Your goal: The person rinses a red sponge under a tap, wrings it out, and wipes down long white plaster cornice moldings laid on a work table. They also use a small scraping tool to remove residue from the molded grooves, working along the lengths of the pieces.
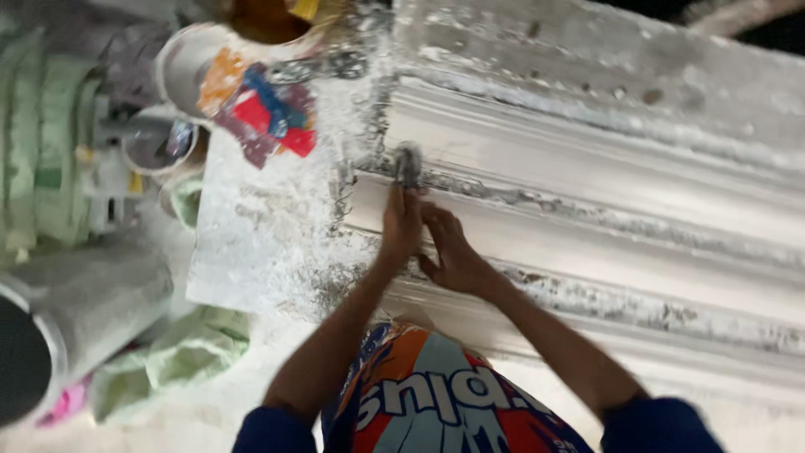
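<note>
A small grey pad (408, 164), perhaps a sponge or a piece of abrasive, is held by the left hand (401, 225), with the fingers pressed together around its lower end. The pad is pushed against a groove of the long white moulding (604, 210), at about 12 o'clock from the hand. The right hand (453, 252) is placed just beside the left one, at about 4 o'clock from it; its fingers are bent and touch the left hand near the wrist, and nothing is seen pinched in them. The picture is blurred, so the exact grip cannot be told with certainty.

The moulding runs from the hands toward 3 o'clock. Its upper ribs look smooth and clean, but dark rough lines remain in the grooves, both beside the pad and farther to the right, so the surface is judged as only partly finished; much of the length seems still to be worked.

At 9 o'clock from the hands a flat white slab (260, 226), covered by dust, is seen. At 11 o'clock stand white buckets (180, 71) with a coloured wrapper (268, 113) on them. At 8 o'clock a grey pipe (92, 306) and green cloth (197, 352) are lying.
</note>
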Available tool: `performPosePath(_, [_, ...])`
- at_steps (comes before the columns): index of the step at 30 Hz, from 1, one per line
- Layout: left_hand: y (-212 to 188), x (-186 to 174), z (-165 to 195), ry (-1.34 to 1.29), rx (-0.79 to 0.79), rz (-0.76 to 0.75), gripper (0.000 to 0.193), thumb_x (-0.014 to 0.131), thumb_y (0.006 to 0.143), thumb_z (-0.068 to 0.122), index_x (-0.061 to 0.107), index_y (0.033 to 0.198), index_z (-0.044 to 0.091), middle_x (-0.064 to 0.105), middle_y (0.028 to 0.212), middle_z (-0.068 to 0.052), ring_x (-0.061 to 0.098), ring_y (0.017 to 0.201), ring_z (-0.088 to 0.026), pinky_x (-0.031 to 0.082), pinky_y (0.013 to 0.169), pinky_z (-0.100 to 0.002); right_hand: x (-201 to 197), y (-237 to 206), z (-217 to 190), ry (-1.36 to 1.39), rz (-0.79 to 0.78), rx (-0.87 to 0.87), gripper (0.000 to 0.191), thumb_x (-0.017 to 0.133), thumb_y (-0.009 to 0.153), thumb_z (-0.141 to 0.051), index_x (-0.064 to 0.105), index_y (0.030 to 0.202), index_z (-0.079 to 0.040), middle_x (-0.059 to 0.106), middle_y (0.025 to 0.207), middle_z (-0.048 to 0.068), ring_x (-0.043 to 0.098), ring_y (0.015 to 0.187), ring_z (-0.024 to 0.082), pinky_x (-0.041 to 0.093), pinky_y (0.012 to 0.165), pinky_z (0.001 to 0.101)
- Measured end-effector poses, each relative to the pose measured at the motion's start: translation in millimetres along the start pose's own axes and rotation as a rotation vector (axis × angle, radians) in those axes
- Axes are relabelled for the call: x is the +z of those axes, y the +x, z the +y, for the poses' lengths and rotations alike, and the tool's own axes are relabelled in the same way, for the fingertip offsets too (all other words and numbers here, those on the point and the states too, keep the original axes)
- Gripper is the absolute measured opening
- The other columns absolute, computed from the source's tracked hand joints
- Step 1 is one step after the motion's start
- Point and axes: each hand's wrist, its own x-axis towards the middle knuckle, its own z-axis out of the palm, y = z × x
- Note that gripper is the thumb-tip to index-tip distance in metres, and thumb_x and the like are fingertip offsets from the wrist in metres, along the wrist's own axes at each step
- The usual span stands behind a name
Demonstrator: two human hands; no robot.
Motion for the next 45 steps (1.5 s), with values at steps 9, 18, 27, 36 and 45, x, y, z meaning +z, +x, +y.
performPosePath(9, [84.7,-52.9,7.8,1.495,1.036,-0.657,0.026,0.051,0.101,0.022,0.060,0.121,0.008,0.062,0.124,-0.017,0.071,0.084,-0.027,0.060,0.062,-0.039,-3.4,-197.1,63.0,-0.833,0.538,0.767,0.066,0.061,0.098,-0.032,0.044,0.158,-0.009,0.036,0.160,0.031,0.032,0.146,0.052,0.028,0.115,0.0633])
performPosePath(18, [119.9,-34.8,23.3,1.538,1.286,-0.891,0.015,0.061,0.094,0.024,0.066,0.100,0.012,0.060,0.122,-0.010,0.070,0.083,-0.025,0.059,0.061,-0.039,7.8,-228.1,64.1,-0.701,0.649,0.923,0.057,0.057,0.101,-0.029,0.051,0.155,-0.013,0.035,0.165,0.027,0.029,0.150,0.054,0.029,0.118,0.0660])
performPosePath(27, [102.2,127.7,-0.2,1.491,1.555,-0.748,0.017,0.060,0.095,0.013,0.067,0.102,0.000,0.067,0.097,-0.013,0.072,0.066,-0.023,0.059,0.055,-0.035,1.1,-225.9,49.9,-0.693,0.704,0.940,0.054,0.058,0.099,-0.026,0.054,0.153,-0.018,0.038,0.165,0.022,0.030,0.152,0.051,0.031,0.119,0.0646])
performPosePath(36, [94.7,146.6,17.3,1.454,1.289,-1.006,0.014,0.052,0.095,0.015,0.062,0.097,0.006,0.071,0.100,-0.016,0.074,0.066,-0.030,0.057,0.058,-0.044,-8.0,-235.4,59.7,-0.659,0.566,1.033,0.059,0.058,0.101,-0.040,0.048,0.155,-0.021,0.028,0.167,0.019,0.021,0.153,0.047,0.026,0.117,0.0687])
performPosePath(45, [64.4,249.9,43.0,1.478,1.104,-1.057,0.027,0.044,0.103,0.025,0.064,0.113,0.011,0.073,0.112,-0.017,0.074,0.097,-0.034,0.056,0.091,-0.050,-10.6,-250.0,58.7,-0.562,0.638,0.951,0.057,0.060,0.099,-0.033,0.048,0.154,-0.022,0.031,0.166,0.016,0.023,0.153,0.047,0.027,0.120,0.0648])
